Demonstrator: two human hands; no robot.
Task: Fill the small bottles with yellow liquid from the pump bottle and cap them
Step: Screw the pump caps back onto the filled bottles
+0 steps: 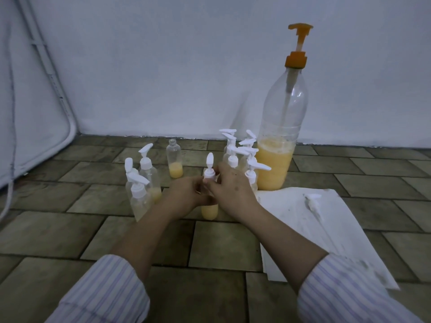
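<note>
While the left hand (pixel 186 192) grips the small bottle (pixel 209 209) on the tiled floor (pixel 221 248) and the right hand (pixel 229 185) pinches its white pump cap (pixel 209 170), it looks light, thin-walled and squashy: better held low, twisting at the collar

Brown stone-pattern tiled floor (pixel 224 248) is filling the near and middle scene. Plain white wall (pixel 163 66) is standing at the far side. White fabric panel (pixel 30 108) with a curved pole frame is leaning at the far left, a thin cord (pixel 9 194) hanging down beside it. Smudged white paper sheets (pixel 338 234) are lying on the floor at right.
</note>
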